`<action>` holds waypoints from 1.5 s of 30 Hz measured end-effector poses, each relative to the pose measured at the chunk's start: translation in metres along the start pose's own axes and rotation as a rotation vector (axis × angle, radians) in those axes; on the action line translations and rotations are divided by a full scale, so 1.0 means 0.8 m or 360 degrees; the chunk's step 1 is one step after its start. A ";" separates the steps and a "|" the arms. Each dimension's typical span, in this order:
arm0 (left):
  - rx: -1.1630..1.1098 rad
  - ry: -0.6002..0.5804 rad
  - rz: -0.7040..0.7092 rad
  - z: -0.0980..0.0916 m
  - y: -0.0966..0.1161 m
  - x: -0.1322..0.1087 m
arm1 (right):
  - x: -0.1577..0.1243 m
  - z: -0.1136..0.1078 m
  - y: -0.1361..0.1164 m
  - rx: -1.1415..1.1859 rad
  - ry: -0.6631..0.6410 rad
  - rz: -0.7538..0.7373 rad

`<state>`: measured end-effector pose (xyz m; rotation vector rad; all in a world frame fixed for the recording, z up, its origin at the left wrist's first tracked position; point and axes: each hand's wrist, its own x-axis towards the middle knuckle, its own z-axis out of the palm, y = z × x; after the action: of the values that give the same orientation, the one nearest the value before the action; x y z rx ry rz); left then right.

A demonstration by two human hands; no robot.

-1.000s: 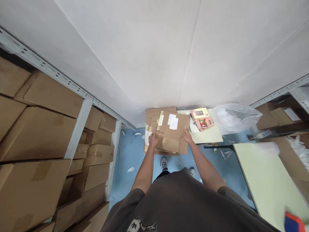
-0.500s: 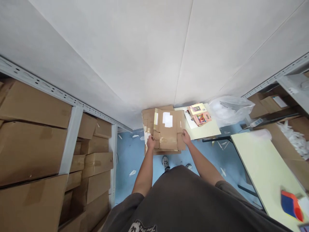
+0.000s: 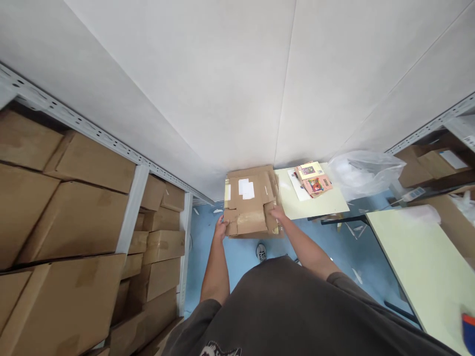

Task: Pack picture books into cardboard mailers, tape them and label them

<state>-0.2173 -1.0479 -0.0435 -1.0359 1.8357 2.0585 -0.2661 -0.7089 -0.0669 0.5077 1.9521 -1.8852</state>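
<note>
A flattened cardboard box (image 3: pixel 256 202) with white labels and shiny tape lies on top of other flattened cardboard (image 3: pixel 274 185) against the wall. My left hand (image 3: pixel 220 228) is closed on its near left corner. On the right side, my right hand (image 3: pixel 277 213) grips a folded flap of the same box. The fingertips of both hands are partly hidden by the cardboard.
Right of the cardboard, a pale table (image 3: pixel 326 205) bears booklets (image 3: pixel 313 179) and a clear plastic bag (image 3: pixel 365 170). Another pale table (image 3: pixel 411 247) stands at the right. Shelves with cardboard boxes (image 3: pixel 74 217) line the left. White scraps lie on the blue floor (image 3: pixel 202 262).
Both hands have moved left with the top flattened box, relative to the pile, uncovering cardboard on its right. The whole view has also shifted.
</note>
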 end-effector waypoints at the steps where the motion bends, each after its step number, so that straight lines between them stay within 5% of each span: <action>1: -0.0020 0.0031 -0.0026 -0.003 0.002 -0.007 | -0.004 0.004 -0.003 0.0031 -0.0035 0.0076; 7: -0.0063 -0.0024 0.0132 0.007 0.015 -0.039 | -0.035 -0.028 -0.032 0.0255 -0.0059 0.0061; 11: -0.0014 -0.0203 0.0230 0.050 0.027 -0.059 | -0.061 -0.099 -0.055 0.0447 -0.0086 -0.0124; 14: 0.0001 -0.0319 0.0297 0.107 0.044 -0.075 | -0.085 -0.173 -0.069 0.0493 -0.0105 -0.0246; 18: 0.0066 -0.0544 0.0402 0.214 0.069 -0.099 | -0.130 -0.290 -0.072 0.0523 0.0022 -0.0339; 22: 0.0214 -0.0841 0.0430 0.346 0.076 -0.131 | -0.194 -0.410 -0.051 0.0609 0.0284 -0.0345; 30: 0.0497 -0.1570 0.0387 0.622 0.021 -0.231 | -0.357 -0.601 0.042 0.0861 0.0893 -0.0404; 37: 0.0765 -0.2024 0.0130 0.815 -0.044 -0.290 | -0.460 -0.664 0.117 0.1118 0.1341 -0.0391; 45: 0.1055 -0.2470 0.0044 0.976 -0.080 -0.297 | -0.469 -0.692 0.147 0.1227 0.1800 -0.0247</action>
<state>-0.2916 -0.2369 0.0394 0.6568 1.2909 1.2167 0.1059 -0.1501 0.0371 2.0450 1.6507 -2.7594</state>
